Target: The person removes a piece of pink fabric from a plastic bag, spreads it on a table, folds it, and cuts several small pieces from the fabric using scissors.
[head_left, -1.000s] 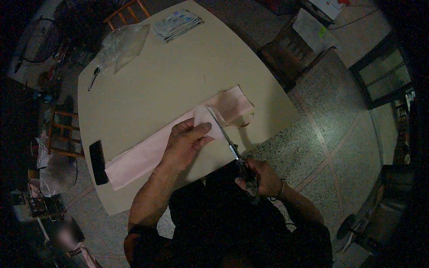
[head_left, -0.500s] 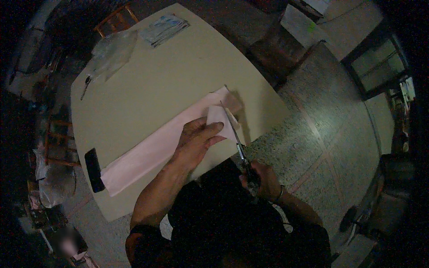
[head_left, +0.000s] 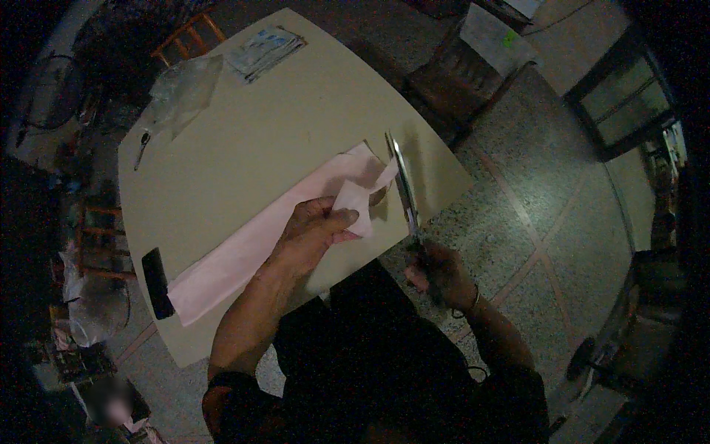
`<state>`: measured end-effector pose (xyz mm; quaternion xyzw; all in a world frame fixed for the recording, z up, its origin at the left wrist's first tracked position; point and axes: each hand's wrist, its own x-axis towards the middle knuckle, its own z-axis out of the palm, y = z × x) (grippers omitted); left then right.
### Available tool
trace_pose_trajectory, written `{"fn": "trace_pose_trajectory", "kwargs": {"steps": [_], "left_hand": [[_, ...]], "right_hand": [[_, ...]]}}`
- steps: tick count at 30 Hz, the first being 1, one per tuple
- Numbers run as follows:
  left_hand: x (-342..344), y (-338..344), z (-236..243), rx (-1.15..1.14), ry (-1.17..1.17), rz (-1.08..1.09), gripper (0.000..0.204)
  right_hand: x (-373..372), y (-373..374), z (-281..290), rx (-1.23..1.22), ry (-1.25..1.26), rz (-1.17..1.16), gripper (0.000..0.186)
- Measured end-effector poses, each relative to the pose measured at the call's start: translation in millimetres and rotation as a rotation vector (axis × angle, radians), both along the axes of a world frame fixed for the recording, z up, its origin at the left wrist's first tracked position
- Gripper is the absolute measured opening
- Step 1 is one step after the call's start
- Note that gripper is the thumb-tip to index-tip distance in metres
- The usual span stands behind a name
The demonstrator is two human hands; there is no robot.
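Currently: pink cloth point(head_left: 244, 253) pinched in our left hand point(head_left: 316, 231), scissors point(head_left: 405, 194) gripped in our right hand point(head_left: 446, 275)

Cloth runs as a long strip beside the near edge of the table point(head_left: 251, 126), from just beside a black slab point(head_left: 155, 283) at the left edge toward the right corner. Its run lies flat; near the right end a pale flap is turned up in our left hand, thumb on top. Our right hand is wrapped round the scissor handles, just past the near edge. Blades reach over the surface near the right corner, tips barely parted.

Handling, our read: cloth is light, limp, probably slides easily on the smooth top. Won't break, but it'll crease or skew if tugged. Best hold is a flat pinch close to the free edge, fingertips clear of the blades. Scissors look stiff and clearly the heavier item; handles are the only sensible grip.

Can't make out: our left fingers under the flap, how many layers are pinched, the handle loops (lost in hand and dark clothing). A narrow tail of cloth meets the blades; we can't tell if it's between them or behind. Shadow muddies the strip's right end. Frame is dim and grainy throughout.
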<state>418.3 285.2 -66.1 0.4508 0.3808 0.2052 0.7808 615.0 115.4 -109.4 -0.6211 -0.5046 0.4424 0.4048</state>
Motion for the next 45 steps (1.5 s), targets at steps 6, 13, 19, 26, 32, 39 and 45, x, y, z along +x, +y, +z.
{"fn": "trace_pose_trajectory", "kwargs": {"steps": [6, 13, 19, 26, 32, 39, 45], "left_hand": [[-10, 5, -6, -0.056, -0.065, 0.043, 0.028], [-11, 12, -1, -0.05, -0.159, 0.183, 0.028], [-17, 18, 0, -0.032, -0.191, 0.114, 0.027], [-14, 7, 2, -0.056, -0.106, 0.034, 0.026], [-13, 7, -3, -0.067, -0.127, -0.011, 0.024], [-8, 5, -1, -0.083, -0.143, -0.006, 0.026], [-8, 7, -1, -0.109, -0.127, -0.03, 0.026]], "right_hand": [[0, 6, -13, -0.27, 0.892, -0.105, 0.011], [-6, -22, 12, -0.342, 0.282, 0.26, 0.022], [-15, -41, 4, -0.255, 0.345, 0.217, 0.024], [-10, -25, -23, -0.205, 0.626, 0.107, 0.016], [-14, -12, 0, -0.22, 0.497, 0.101, 0.015], [-17, -11, 15, -0.202, 0.319, 0.091, 0.016], [-6, -20, -28, -0.059, 0.217, 0.132, 0.019]]}}
